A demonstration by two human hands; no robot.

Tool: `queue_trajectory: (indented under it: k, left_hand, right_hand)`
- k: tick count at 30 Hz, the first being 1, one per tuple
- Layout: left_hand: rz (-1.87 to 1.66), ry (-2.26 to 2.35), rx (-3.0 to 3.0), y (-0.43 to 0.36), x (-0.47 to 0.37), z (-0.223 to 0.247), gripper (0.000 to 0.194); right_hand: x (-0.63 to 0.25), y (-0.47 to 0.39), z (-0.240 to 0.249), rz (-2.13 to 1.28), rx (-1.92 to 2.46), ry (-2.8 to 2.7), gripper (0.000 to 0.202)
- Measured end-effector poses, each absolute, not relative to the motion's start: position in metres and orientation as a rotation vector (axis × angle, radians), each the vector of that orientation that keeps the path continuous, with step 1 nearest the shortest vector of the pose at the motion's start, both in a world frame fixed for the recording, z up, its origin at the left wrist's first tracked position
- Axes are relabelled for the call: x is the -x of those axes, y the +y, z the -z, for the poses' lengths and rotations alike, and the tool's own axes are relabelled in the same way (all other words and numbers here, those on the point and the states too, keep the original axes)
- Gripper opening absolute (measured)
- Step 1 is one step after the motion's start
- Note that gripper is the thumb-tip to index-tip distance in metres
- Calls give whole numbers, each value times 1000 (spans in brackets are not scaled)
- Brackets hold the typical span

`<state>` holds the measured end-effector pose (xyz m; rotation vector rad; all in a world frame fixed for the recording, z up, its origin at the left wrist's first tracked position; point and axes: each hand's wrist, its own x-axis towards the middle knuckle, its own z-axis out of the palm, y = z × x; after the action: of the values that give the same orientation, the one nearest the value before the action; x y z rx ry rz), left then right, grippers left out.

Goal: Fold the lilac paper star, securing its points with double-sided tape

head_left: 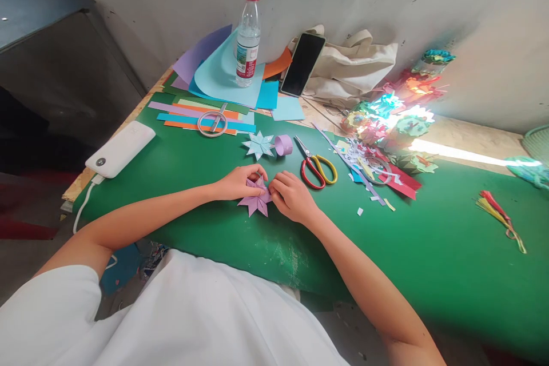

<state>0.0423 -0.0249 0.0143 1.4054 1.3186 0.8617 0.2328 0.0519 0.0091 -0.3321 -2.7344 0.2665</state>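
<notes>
Between my two hands, just above the green table mat, is a folded purple paper star with several points. My left hand pinches it from the left, thumb lying over its top. On the other side my right hand has its fingers bent and pressed together at the star's right edge; those fingertips are partly hidden. Just beyond lie a light blue paper star and a rolled purple paper ring. Scissors with red and yellow handles rest to the right of them.
Paper strips lie under a tape roll at the back left, near a white power bank. Behind stand a water bottle and a phone against a cloth bag. Paper scraps and a tassel lie rightward.
</notes>
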Motion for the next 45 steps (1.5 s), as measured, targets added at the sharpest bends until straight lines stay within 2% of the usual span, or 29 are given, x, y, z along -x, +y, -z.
queue_trajectory:
  k: [12,45]
  left_hand:
    - [-841,1321,-1408,-25,-42,-16,28]
    - [-826,1302,-1410,-24,-39,-16,30]
  right_hand:
    - [-233,51,-10,-324,355,-2731,25]
    - [-235,54,-5,-181,365,-2759,25]
